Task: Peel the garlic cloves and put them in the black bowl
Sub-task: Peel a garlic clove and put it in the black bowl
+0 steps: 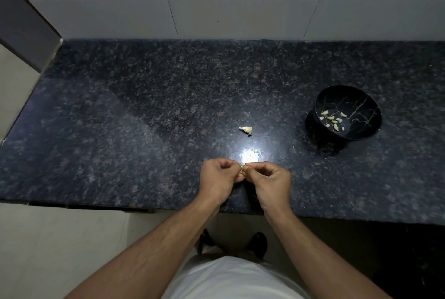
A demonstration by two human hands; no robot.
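My left hand [218, 178] and my right hand [272, 182] meet over the front of the dark granite counter [144, 118]. Together their fingertips pinch one small garlic clove [242, 169], mostly hidden between them. A pale piece of garlic [246, 129] lies on the counter just beyond my hands; whether it is a clove or loose skin I cannot tell. The black bowl [361, 106] with thin gold veins stands to the right, tilted toward me. Several peeled cloves [333, 120] lie in its bottom.
A white tiled wall [240, 9] closes the counter at the back. A grey cabinet side [21, 24] stands at the far left. The counter's front edge [120, 208] runs just under my wrists. A bright light glare [250, 154] sits just beyond my hands.
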